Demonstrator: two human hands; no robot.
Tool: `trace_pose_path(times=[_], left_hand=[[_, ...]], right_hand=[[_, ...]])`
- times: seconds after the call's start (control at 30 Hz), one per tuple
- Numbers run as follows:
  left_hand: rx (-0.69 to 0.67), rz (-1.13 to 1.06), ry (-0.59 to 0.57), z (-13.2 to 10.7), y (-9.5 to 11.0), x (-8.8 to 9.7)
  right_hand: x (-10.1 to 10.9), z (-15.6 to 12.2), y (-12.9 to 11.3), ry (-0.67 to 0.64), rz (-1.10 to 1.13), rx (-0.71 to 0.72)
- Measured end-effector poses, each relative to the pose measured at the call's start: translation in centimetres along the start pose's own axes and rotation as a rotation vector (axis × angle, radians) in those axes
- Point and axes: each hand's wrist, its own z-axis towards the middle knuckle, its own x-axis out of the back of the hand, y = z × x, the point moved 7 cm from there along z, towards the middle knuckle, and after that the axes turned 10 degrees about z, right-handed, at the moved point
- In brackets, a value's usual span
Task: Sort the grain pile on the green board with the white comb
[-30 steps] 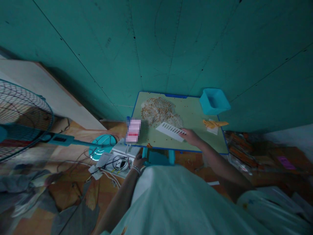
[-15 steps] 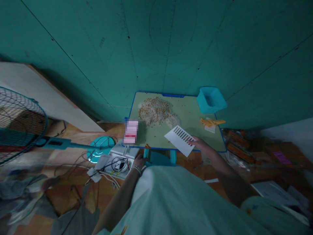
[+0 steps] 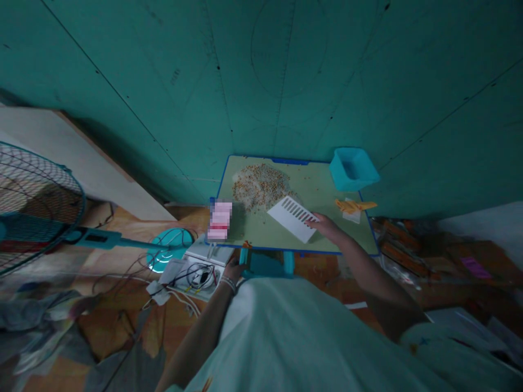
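My right hand (image 3: 324, 226) grips one edge of a white slotted plate (image 3: 295, 228), which is tilted over the front middle of a low table (image 3: 318, 190). The plate's far left corner is near a heap of pale grains mixed with orange-brown kernels (image 3: 259, 185); I cannot tell whether they touch. Low at the table's front, my left hand (image 3: 233, 269) is beside a turquoise stool or chair (image 3: 267, 264). Its fingers are dark and partly hidden, so their grip does not show.
A turquoise basin (image 3: 353, 169) stands at the table's back right, with an orange cloth (image 3: 353, 206) in front. A pink blurred packet (image 3: 219, 220) is at the left edge. Left of the table are a fan (image 3: 93, 238) and a box of cables (image 3: 200, 275). A green wall (image 3: 281, 81) rises behind.
My right hand has moved the white slotted plate a little forward and left, closer to the grain heap. My left hand has stayed in place.
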Motion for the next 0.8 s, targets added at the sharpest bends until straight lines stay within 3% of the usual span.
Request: trace_pose_path(times=[0.2, 0.5, 0.8], left_hand=[[0.013, -0.079, 0.03, -0.5, 0.1, 0.4], [0.036, -0.166, 0.073, -0.5, -0.9, 1.3], [0.04, -0.251, 0.03, -0.9, -0.5, 0.8]], right_hand=[[-2.0, 2.3, -0.3, -0.032, -0.133, 0.054], [-6.2, 3.1, -1.5, -0.144, -0.317, 0.169], [-8.5, 3.2, -2.3, -0.214, -0.399, 0.186]])
